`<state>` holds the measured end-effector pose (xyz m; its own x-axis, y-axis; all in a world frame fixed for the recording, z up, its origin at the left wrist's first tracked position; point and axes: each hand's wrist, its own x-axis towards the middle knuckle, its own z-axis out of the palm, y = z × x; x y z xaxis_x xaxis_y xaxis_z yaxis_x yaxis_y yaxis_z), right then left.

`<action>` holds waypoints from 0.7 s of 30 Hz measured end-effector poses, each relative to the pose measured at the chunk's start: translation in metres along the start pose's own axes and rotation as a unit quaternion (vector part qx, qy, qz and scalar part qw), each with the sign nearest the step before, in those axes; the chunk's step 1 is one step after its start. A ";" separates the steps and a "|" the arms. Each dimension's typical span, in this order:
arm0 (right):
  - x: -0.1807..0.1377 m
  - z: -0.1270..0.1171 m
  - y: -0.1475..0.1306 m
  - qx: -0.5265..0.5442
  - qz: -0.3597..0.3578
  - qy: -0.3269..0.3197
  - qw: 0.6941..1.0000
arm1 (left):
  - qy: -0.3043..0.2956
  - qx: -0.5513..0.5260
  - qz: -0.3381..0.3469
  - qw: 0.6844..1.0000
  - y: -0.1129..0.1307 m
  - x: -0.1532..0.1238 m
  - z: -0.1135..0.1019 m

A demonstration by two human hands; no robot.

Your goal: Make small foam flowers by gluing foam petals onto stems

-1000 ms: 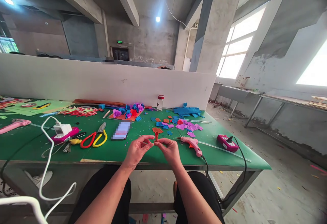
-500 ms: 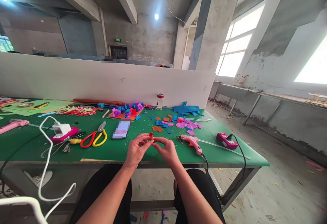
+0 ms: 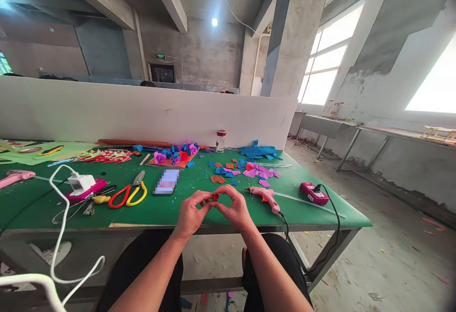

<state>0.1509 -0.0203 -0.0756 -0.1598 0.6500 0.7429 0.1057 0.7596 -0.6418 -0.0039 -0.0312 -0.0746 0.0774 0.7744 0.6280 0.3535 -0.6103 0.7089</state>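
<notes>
Between my fingertips, just above the front of the green table, is a small rolled piece of red-orange paper point(image 3: 215, 197). My left hand point(image 3: 193, 212) pinches it from the left, and my right hand point(image 3: 233, 206) pinches it from the right. Fingers cover much of the roll. Just right of my right hand lies a pink glue gun point(image 3: 265, 198) with a clear glue stick in its back. Cut paper pieces point(image 3: 254, 171) in purple, blue and orange are scattered beyond my hands. A phone point(image 3: 166, 182) lies to the left of them.
Scissors point(image 3: 130, 192) with red and yellow handles lie left on the green table point(image 3: 199, 174). Paper flowers point(image 3: 178, 154) and a red-lidded jar point(image 3: 221, 141) stand near the white partition point(image 3: 149, 112). Magenta power sockets point(image 3: 313, 193) and cords lie at both sides.
The paper roll has tipped, so its round open end now faces me more. My right fingers have arched higher around it. The whole view has shifted slightly.
</notes>
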 end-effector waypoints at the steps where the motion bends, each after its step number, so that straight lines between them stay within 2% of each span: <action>1: 0.000 -0.001 0.000 -0.003 0.000 -0.001 1.000 | 0.000 0.000 -0.001 1.000 0.001 0.000 0.000; 10: 0.001 -0.005 -0.001 0.009 0.003 -0.007 1.000 | 0.002 -0.005 0.014 1.000 0.002 0.000 0.001; 21: 0.000 -0.004 0.003 0.015 0.020 0.011 1.000 | -0.004 -0.002 -0.026 1.000 0.001 -0.001 0.002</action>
<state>0.1550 -0.0181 -0.0761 -0.1341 0.6808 0.7201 0.0825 0.7318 -0.6765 -0.0023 -0.0321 -0.0753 0.0666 0.8066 0.5873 0.3544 -0.5694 0.7418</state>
